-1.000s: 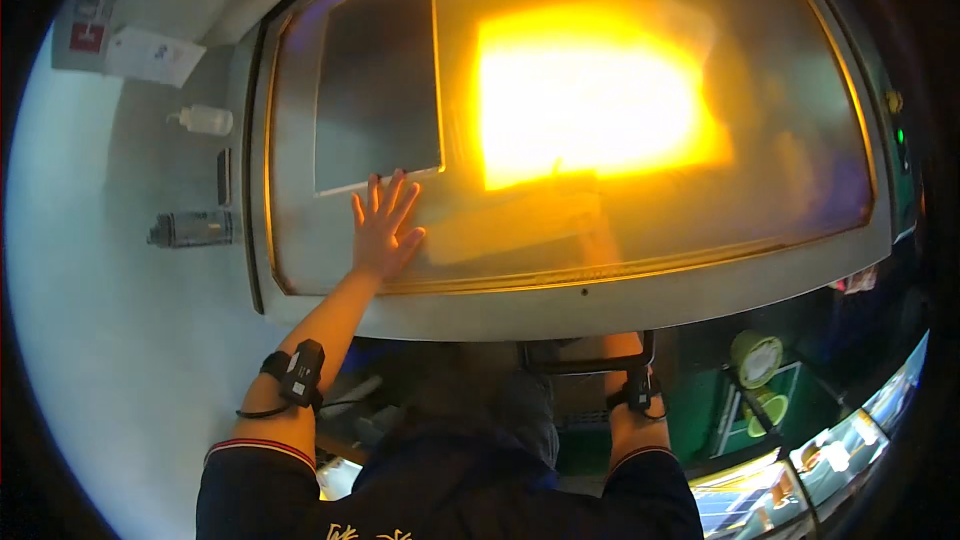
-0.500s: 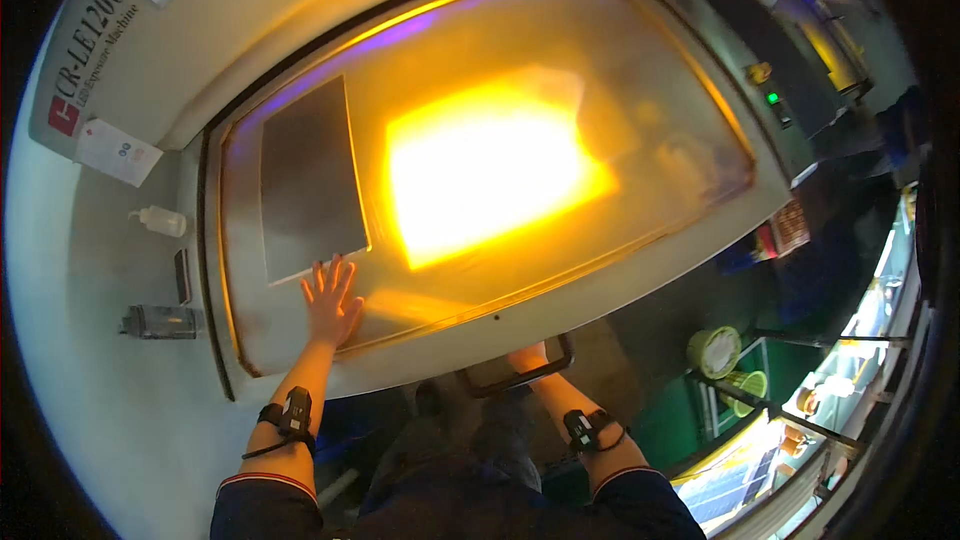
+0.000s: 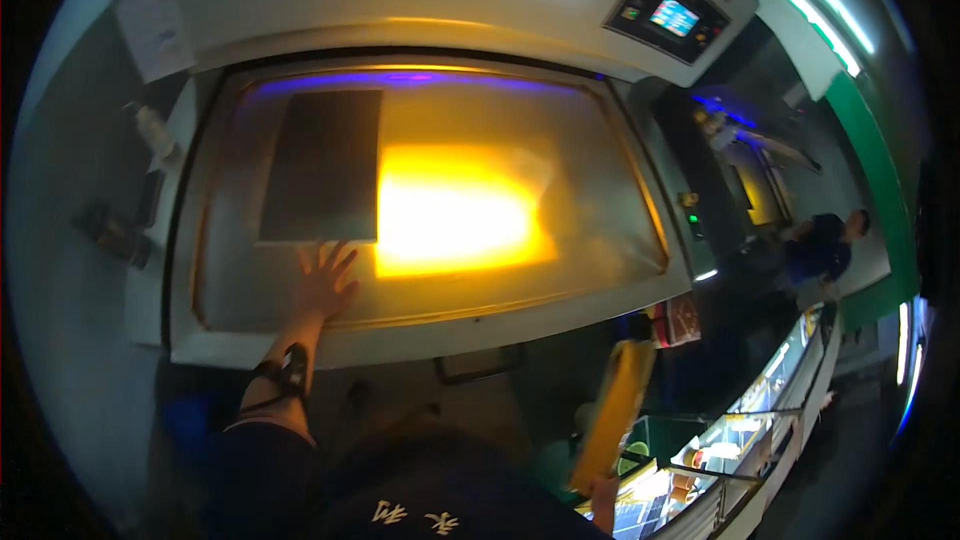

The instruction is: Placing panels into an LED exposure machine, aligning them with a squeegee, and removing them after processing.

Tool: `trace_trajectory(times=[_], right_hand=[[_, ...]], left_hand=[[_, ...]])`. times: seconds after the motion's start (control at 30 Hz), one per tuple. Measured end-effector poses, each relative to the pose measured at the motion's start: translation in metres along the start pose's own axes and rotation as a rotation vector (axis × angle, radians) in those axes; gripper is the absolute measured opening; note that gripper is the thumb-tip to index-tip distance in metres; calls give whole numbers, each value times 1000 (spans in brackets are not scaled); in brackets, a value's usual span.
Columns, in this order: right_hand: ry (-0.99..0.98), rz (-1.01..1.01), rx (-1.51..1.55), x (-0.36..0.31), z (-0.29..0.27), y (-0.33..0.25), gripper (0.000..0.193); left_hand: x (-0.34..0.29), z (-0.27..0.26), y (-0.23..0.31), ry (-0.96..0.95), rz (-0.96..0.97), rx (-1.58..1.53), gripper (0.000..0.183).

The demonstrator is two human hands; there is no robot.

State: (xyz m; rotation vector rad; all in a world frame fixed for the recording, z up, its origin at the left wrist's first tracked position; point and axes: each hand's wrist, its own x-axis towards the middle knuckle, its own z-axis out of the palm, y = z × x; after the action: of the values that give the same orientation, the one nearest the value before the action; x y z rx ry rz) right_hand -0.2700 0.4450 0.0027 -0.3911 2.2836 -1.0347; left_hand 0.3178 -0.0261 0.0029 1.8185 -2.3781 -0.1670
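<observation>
My left hand (image 3: 328,282) lies with fingers spread on the translucent cover of a framed machine bed (image 3: 590,290). Its fingertips meet the lower edge of a dark grey rectangular sheet (image 3: 325,165). To the right of that sheet, a bright yellow-white glow fills a rectangular patch (image 3: 455,215) of the bed. Low at the right, my right hand (image 3: 604,500) is closed on the bottom end of a long, flat amber-yellow panel (image 3: 612,410), held tilted beside the bed's front. What the panel is exactly, I cannot tell. Much of the right arm is hidden.
A black handle (image 3: 480,372) juts from the bed's front edge. Behind stands a control panel (image 3: 672,15) with a lit screen. Bottles (image 3: 152,130) are on the left ledge. A person (image 3: 825,248) is at the far right, near a brightly lit rack (image 3: 740,440).
My right hand has left the handle area and now holds the amber-yellow panel at the lower right. The left hand stays by the dark sheet. The view has swung right.
</observation>
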Motion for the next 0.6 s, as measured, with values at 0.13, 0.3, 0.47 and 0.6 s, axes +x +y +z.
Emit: trace_trajectory(times=[0.13,0.3,0.47,0.6], right_hand=[[-137,-301,-404,-7,44,-181,40],[-472,-1108,-806,3,150,-317,44],[-997,-1472,-795,-66,320,-382,48],[-875,-1595,-1040,-88,416,-348,52]], left_hand=[[-12,-1,-3,-64,-110,22,70],[-26,-66,37,-222,-48,-921,80],[-104,-123,7,-683,-26,-276,80],[-103,-112,-57,-599,-7,269,73]])
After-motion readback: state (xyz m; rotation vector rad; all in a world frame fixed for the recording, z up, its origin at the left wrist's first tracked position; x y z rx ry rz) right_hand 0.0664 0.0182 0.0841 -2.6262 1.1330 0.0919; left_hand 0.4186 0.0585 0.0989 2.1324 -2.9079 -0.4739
